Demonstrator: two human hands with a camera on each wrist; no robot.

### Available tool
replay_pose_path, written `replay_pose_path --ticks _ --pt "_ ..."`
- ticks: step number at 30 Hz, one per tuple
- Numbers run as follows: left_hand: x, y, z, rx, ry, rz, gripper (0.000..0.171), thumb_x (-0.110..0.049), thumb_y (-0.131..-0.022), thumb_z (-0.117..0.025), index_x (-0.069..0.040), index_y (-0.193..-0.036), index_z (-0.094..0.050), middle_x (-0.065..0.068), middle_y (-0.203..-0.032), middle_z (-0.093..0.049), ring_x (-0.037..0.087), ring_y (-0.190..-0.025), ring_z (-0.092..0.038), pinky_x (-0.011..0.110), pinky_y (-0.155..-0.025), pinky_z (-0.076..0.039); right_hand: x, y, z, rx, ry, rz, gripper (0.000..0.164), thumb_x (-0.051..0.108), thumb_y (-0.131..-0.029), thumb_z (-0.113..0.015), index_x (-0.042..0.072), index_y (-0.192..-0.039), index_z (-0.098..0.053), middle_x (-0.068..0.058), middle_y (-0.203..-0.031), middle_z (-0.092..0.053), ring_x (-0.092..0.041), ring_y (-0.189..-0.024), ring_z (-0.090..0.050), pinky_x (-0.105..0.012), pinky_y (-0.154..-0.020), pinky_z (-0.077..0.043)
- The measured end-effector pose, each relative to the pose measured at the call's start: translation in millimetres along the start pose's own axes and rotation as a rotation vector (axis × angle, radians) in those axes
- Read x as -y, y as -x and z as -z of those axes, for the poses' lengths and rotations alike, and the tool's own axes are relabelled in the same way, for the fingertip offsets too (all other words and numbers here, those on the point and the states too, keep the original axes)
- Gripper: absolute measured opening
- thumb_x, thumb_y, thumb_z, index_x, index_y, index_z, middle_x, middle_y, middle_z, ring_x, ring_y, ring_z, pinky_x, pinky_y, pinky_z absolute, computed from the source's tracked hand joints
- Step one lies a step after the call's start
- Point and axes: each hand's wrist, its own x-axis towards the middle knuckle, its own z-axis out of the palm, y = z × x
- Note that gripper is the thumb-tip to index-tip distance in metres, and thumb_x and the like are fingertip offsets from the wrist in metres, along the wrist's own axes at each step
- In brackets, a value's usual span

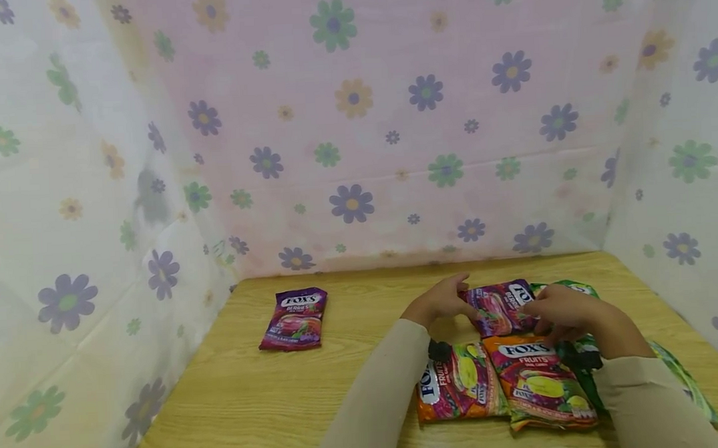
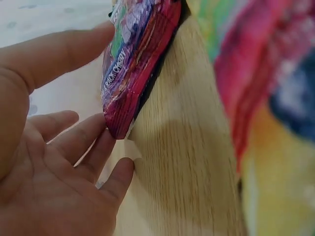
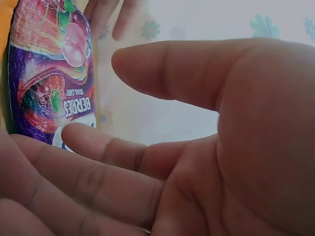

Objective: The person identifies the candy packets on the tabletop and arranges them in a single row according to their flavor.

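A purple candy bag (image 1: 500, 309) labelled FOX'S Berries lies on the table between both hands. At its left end is my left hand (image 1: 437, 303), thumb and fingers spread; in the left wrist view the fingertips touch or nearly touch the bag's corner (image 2: 129, 83). From the right, my right hand (image 1: 570, 312) reaches over the bag's labelled end. In the right wrist view its fingers lie against the bag (image 3: 54, 73), while the thumb stands apart from it. Just in front lie two orange FOX'S Fruits bags, one turned sideways (image 1: 465, 383) and one facing me (image 1: 540, 383).
Another purple Berries bag (image 1: 294, 320) lies alone on the left of the wooden table (image 1: 252, 402). Green bags (image 1: 578, 286) are partly hidden behind and beneath the right hand and arm. Flower-patterned cloth (image 1: 356, 150) walls off the back and sides.
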Motion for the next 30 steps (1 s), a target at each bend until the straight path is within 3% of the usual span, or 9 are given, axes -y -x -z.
replay_pose_path --ticks 6,14,19,22,30 --pt "4.1 1.2 3.1 -0.018 -0.062 0.010 0.093 -0.014 -0.084 -0.086 -0.015 -0.162 -0.035 0.006 -0.147 -0.059 0.025 -0.134 -0.056 0.046 -0.117 -0.044 -1.0 -0.6 2.0 0.020 -0.056 0.045 0.059 0.037 -0.106 -0.056 -0.016 -0.134 -0.054 -0.022 -0.102 -0.072 -0.029 -0.071 -0.076 -0.040 -0.063 -0.063" --pt "10.0 -0.9 4.9 -0.049 -0.082 0.042 0.086 -0.015 -0.082 -0.088 -0.012 -0.156 -0.045 0.007 -0.135 -0.065 0.023 -0.119 -0.062 0.044 -0.111 -0.050 -5.5 -5.4 0.9 0.028 -0.081 0.078 0.048 0.027 -0.105 -0.061 -0.016 -0.126 -0.058 -0.023 -0.104 -0.071 -0.027 -0.073 -0.074 -0.042 -0.069 -0.064" --pt "12.8 -1.1 4.9 -0.071 -0.089 0.079 0.079 -0.014 -0.082 -0.089 -0.012 -0.151 -0.051 0.007 -0.131 -0.067 0.023 -0.115 -0.063 0.044 -0.111 -0.050 -8.7 -9.8 -0.5 0.028 -0.059 0.093 0.070 0.026 -0.100 -0.069 -0.022 -0.141 -0.041 -0.017 -0.097 -0.074 -0.027 -0.075 -0.074 -0.043 -0.070 -0.064" --pt "13.9 -1.5 5.4 -0.086 -0.092 0.095 0.079 -0.014 -0.081 -0.089 -0.010 -0.151 -0.052 0.007 -0.130 -0.068 0.023 -0.117 -0.063 0.043 -0.111 -0.050 -10.3 -12.9 -1.2 0.010 -0.032 0.100 0.082 0.029 -0.096 -0.074 -0.023 -0.145 -0.034 -0.022 -0.106 -0.074 -0.026 -0.082 -0.075 -0.043 -0.074 -0.064" --pt "15.3 -0.2 7.7 -0.096 -0.082 0.132 0.068 -0.011 -0.079 -0.090 -0.006 -0.141 -0.062 0.005 -0.119 -0.069 0.021 -0.108 -0.062 0.044 -0.110 -0.050 -11.7 -20.2 -6.0 -0.028 0.000 0.147 0.091 0.029 -0.090 -0.082 -0.022 -0.147 -0.033 -0.040 -0.135 -0.056 -0.033 -0.104 -0.071 -0.043 -0.082 -0.063"
